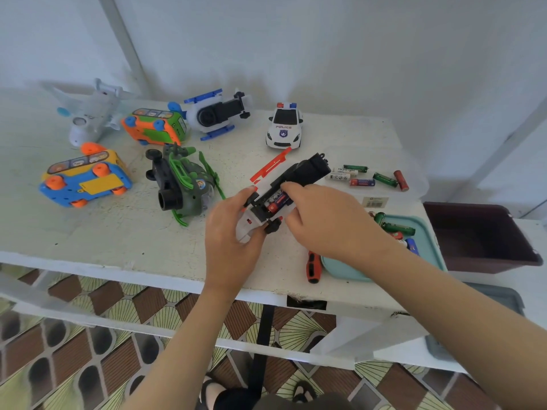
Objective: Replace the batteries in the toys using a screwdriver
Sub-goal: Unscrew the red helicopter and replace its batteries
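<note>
Patterned floor tiles [118, 315] in brown and pale green show below the front edge of a white-painted bench [88, 232]. Over the middle of the front edge, the left hand [231, 232] grips the white nose of a black, white and red toy helicopter [302, 173], its fingers [236, 202] wrapped round that end and holding it underside up. The right hand [328, 223] reaches in from the right with bent fingers, the index tip on a red battery [276, 202] lying in the open compartment and the thumb against the toy's near side. Close to the front edge, a red and black screwdriver [313, 267] lies just beside a teal tray [349, 272] holding several batteries [396, 227]. A dark brown bin [479, 241] stands past the right edge. Loose batteries [362, 182] lie further back, towards the right edge. Left of the held toy, a green helicopter [183, 182] lies tipped over, with a blue and yellow bus [85, 179] overturned near the left edge. Along the back edge stand a police car [284, 125], a blue and white helicopter [216, 113], an orange and green bus [155, 127], and a white aeroplane [91, 110] in the back left corner, against a pale wall [325, 54].
</note>
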Tool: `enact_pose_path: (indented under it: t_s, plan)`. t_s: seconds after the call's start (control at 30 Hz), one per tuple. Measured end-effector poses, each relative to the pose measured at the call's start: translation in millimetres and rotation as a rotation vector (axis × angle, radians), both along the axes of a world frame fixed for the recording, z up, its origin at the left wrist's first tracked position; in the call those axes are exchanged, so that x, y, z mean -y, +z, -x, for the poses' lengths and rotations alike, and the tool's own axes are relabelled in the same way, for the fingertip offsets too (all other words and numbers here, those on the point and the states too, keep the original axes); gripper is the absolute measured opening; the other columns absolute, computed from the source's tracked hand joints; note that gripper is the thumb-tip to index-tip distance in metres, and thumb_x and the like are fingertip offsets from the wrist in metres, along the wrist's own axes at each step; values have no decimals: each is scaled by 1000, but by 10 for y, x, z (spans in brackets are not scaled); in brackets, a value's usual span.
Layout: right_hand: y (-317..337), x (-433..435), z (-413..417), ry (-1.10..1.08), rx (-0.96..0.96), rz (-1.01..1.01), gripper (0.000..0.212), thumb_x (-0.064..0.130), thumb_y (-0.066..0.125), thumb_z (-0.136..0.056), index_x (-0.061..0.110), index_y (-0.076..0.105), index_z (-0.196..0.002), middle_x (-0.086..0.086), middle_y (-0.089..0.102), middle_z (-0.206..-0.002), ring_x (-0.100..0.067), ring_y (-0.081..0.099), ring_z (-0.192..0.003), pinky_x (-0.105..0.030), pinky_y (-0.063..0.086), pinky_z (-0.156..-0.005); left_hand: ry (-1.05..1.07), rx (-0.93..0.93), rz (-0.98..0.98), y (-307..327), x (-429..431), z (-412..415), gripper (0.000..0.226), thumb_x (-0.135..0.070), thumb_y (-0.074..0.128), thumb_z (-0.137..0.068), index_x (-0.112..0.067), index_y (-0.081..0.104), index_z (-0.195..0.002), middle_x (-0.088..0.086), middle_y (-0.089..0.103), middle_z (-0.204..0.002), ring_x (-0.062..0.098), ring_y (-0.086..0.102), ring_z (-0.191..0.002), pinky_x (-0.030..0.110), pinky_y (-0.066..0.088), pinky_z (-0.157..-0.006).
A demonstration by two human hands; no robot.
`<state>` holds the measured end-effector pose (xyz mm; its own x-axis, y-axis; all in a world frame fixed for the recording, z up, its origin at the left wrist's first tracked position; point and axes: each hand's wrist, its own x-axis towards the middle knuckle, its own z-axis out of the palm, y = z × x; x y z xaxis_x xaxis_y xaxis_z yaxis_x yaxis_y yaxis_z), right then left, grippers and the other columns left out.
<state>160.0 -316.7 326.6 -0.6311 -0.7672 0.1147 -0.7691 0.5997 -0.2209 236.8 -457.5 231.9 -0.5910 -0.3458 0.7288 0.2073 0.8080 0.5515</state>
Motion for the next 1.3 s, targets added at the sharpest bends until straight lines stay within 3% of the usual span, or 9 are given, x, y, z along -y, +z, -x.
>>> enact_pose_path:
  t_s: [0.1, 0.2, 0.43, 0.57, 0.63, 0.83, 1.03, 1.13, 1.3]
  plan:
    - [28, 65, -11, -21, -25, -40, 13, 26, 37, -96, 15, 44, -100, 4, 40, -71, -17, 46, -67, -29, 33, -53, -22, 2, 24, -1, -8, 2, 65, 2, 73, -74, -19, 46, -129, -10, 51, -110, 13, 51, -97, 41, 47, -85]
    - [43, 114, 13, -54, 87, -31, 16, 25, 39, -95, 13, 47, -90, 2, 47, -73, -15, 47, -64, -29, 33, -53, -31, 2, 19, 1, -7, 1, 67, 5, 74, -73, -19, 47, -129, -10, 52, -110, 15, 52, -97, 44, 50, -85]
    - [24, 125, 51, -92, 280, 36, 23, 22, 39, -93, 9, 57, -91, -5, 58, -80, -20, 54, -70, -33, 44, -62, -22, 5, -10, -7, -7, 8, 73, 9, 80, -71, -22, 48, -128, -11, 53, -109, 15, 52, -96, 31, 45, -88]
    - [40, 91, 29, -58, 247, 89, 29, 21, 39, -94, 13, 53, -119, 1, 60, -82, -16, 56, -72, -31, 46, -64, 8, -12, -72, -28, 13, 15, 57, -15, 74, -81, -22, 47, -131, -10, 54, -105, 7, 50, -94, 13, 39, -89]
    - [25, 66, -22, -16, 193, 115, 34, 20, 38, -95, 19, 48, -127, 8, 52, -72, -9, 50, -64, -28, 40, -56, 12, -25, -87, -20, 11, 14, 52, -22, 69, -83, -21, 47, -131, -12, 53, -106, 6, 50, -94, 9, 36, -89]
    - [41, 66, -102, 61, 15, 45, 29, 22, 37, -95, 21, 53, -118, 3, 48, -80, -18, 53, -76, -29, 38, -60, 25, -14, -5, -36, 21, 24, 64, 1, 72, -74, -19, 47, -129, -10, 51, -107, -3, 42, -95, 10, 34, -92]
    - [12, 53, -27, 84, -19, 45, 32, 24, 38, -98, 17, 51, -126, 0, 54, -96, -17, 54, -83, -31, 46, -69, 19, -27, -37, -29, 16, 29, 52, -20, 66, -83, -19, 46, -131, -11, 52, -108, -4, 43, -96, 12, 37, -91]
    - [9, 32, 23, 63, 68, 197, 31, 22, 44, -99, 14, 54, -127, -2, 60, -107, -16, 57, -92, -29, 46, -81, 24, -17, -50, -23, 13, 30, 52, -23, 66, -83, -21, 45, -131, -17, 51, -108, -3, 44, -96, 13, 37, -90]
    - [12, -131, 74, 12, 114, 280, 21, 25, 56, -93, 21, 60, -114, 12, 61, -85, -5, 57, -72, -25, 47, -70, 36, -9, -61, -30, 17, 33, 54, -25, 68, -83, -23, 45, -132, -26, 44, -109, 0, 45, -93, 12, 38, -88]
